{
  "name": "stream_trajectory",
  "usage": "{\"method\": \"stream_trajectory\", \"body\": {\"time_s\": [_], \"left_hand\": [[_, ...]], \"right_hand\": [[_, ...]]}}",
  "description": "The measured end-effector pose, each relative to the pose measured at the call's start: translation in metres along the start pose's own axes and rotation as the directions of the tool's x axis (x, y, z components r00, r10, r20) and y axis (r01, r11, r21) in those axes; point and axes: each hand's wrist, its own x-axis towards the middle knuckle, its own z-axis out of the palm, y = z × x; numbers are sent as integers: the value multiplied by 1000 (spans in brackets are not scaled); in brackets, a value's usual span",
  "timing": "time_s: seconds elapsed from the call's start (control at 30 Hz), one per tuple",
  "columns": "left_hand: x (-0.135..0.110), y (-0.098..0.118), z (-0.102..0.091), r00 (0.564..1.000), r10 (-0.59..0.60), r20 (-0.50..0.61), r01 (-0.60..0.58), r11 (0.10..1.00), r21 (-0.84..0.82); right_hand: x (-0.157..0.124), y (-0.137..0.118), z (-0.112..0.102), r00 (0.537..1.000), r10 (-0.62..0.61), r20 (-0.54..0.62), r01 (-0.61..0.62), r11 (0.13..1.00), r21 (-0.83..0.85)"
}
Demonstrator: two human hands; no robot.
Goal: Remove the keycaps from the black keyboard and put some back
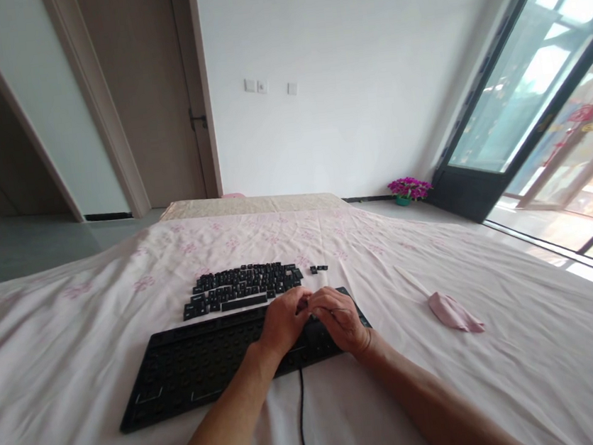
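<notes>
A black keyboard base (195,366) with its keycaps removed lies on a pale pink bedsheet (77,362). Behind it, the loose black keycaps (242,287) are laid out in rows, with two stray keycaps (319,268) to their right. My left hand (283,320) and my right hand (341,317) meet over the keyboard's right end, fingers curled and pinched together. What they pinch is too small to make out. The keyboard's black cable (302,422) runs toward me between my forearms.
A crumpled pink cloth (454,313) lies on the sheet to the right. Beyond the bed stand a white wall, a wooden door (147,89), a pot of magenta flowers (409,189) on the floor and large glass doors (542,80) at right.
</notes>
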Motion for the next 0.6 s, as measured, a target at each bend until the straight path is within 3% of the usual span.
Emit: {"method": "stream_trajectory", "body": {"time_s": [0.1, 0.23, 0.37, 0.6], "left_hand": [[0, -1, -1, 1000, -27, 11, 28, 999, -33], [1, -8, 0, 998, -62, 10, 63, 990, -128], [2, -14, 3, 995, -98, -34, 89, 974, -209], [2, -16, 4, 985, -134, -113, 92, 943, -320]], "right_hand": [[-1, 1, 2, 996, 18, -89, -18, 1000, 3], [-1, -1, 2, 993, -25, -112, 16, 997, -79], [5, -4, -7, 988, 10, -156, -41, 980, -197], [11, 0, -8, 964, 258, 68, -206, 883, -421]]}}
